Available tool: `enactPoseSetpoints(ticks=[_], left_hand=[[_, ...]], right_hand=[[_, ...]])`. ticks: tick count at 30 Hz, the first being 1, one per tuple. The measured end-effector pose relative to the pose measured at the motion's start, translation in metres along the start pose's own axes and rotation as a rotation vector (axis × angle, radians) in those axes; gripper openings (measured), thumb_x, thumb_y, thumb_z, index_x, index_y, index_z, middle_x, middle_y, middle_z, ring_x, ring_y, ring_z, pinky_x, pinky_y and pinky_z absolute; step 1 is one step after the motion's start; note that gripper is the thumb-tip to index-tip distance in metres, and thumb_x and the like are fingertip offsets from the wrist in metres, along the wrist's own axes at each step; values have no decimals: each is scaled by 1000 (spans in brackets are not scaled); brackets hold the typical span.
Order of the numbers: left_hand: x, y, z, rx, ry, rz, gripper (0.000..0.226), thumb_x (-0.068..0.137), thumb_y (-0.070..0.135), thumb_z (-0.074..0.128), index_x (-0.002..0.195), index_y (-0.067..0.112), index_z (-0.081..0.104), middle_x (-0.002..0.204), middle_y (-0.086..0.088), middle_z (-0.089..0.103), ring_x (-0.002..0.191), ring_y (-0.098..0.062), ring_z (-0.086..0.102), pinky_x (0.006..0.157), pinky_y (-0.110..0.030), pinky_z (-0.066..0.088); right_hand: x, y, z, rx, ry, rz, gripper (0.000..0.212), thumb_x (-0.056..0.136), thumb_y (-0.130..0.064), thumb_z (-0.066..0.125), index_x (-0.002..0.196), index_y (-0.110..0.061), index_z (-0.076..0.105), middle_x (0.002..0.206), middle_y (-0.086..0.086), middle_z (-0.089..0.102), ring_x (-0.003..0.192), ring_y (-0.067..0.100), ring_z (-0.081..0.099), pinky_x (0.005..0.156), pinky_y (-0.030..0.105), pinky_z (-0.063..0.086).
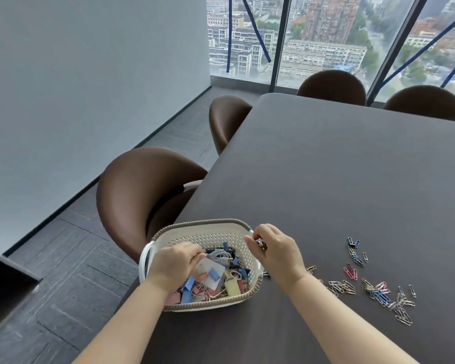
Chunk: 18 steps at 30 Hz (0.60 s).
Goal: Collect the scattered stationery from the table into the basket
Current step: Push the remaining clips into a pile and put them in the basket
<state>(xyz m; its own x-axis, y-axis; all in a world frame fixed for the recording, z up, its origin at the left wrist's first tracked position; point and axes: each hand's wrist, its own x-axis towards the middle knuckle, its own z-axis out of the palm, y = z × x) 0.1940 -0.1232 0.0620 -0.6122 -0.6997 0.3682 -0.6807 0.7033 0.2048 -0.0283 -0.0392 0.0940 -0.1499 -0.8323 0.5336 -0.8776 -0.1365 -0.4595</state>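
Fingers of the right hand pinch a few small clips above the basket, which sits by the left edge of the table; the left hand curls into its heaped contents, grip unclear; most stationery looks gathered; paper clips lie scattered toward the near right, not yet collected.

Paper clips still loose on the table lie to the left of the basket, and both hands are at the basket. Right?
Wrong side. The head view shows the loose paper clips on the table to the right of the basket, not the left. The left hand and right hand are at the basket.
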Motion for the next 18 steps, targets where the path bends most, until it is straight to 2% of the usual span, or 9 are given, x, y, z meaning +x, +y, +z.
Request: enactPoseSetpoints(ticks=[3,5,6,8,10,12,13,15,18], left_hand=[[-4,-4,-10,25,14,49,30,81,41,45,69,27,68,64,15,65,51,-2,60,41,-14,43],[-7,-5,-15,45,17,53,23,79,38,49,68,27,67,64,15,64,52,-2,59,44,-15,42],[-9,-5,-16,55,21,49,23,79,36,48,68,27,67,65,14,64,53,-2,59,45,-16,42],[-12,-7,-18,62,32,39,25,80,36,45,69,26,66,66,13,64,55,-4,60,48,-18,43],[-14,-8,-21,65,41,28,26,81,35,45,70,25,66,67,12,63,56,-6,60,51,-18,43],[-14,-9,-24,80,48,23,26,81,35,44,71,25,66,68,12,63,56,-6,59,53,-17,43],[-14,-8,-26,85,49,20,26,81,35,44,71,25,66,68,12,63,56,-6,59,53,-18,43],[-13,-4,-27,81,46,11,26,81,35,44,71,24,66,68,12,63,56,-7,60,52,-18,45],[-11,3,-25,79,41,4,26,81,34,44,69,23,65,66,10,63,55,-8,61,47,-21,47]], right_hand=[[3,-12,9,-32,-46,-39,42,87,-50,45,68,-13,56,65,-4,58,43,16,49,44,14,34],[5,-24,19,-73,-150,-81,38,86,-49,47,73,-16,59,72,-4,60,54,16,56,48,16,35],[7,-29,24,-98,-255,-86,35,86,-50,50,80,-17,62,81,-4,60,67,17,58,54,18,38],[9,-38,29,-135,-518,-22,36,87,-53,52,102,-24,66,108,-2,55,99,20,51,79,28,41],[9,-39,32,-167,-654,8,39,88,-54,48,112,-30,66,124,-3,47,114,20,41,97,35,34],[10,-39,33,-157,-604,-10,38,93,-47,45,103,-20,69,116,0,55,106,22,47,90,35,38],[10,-39,33,-158,-568,-4,39,96,-42,42,93,-13,68,103,4,59,92,23,51,77,31,40],[12,-41,30,-149,-556,48,36,100,-37,34,79,-13,51,77,5,55,69,22,46,56,27,32],[13,-42,27,-152,-527,85,35,100,-39,29,78,-16,43,70,2,52,62,22,46,49,29,28]])
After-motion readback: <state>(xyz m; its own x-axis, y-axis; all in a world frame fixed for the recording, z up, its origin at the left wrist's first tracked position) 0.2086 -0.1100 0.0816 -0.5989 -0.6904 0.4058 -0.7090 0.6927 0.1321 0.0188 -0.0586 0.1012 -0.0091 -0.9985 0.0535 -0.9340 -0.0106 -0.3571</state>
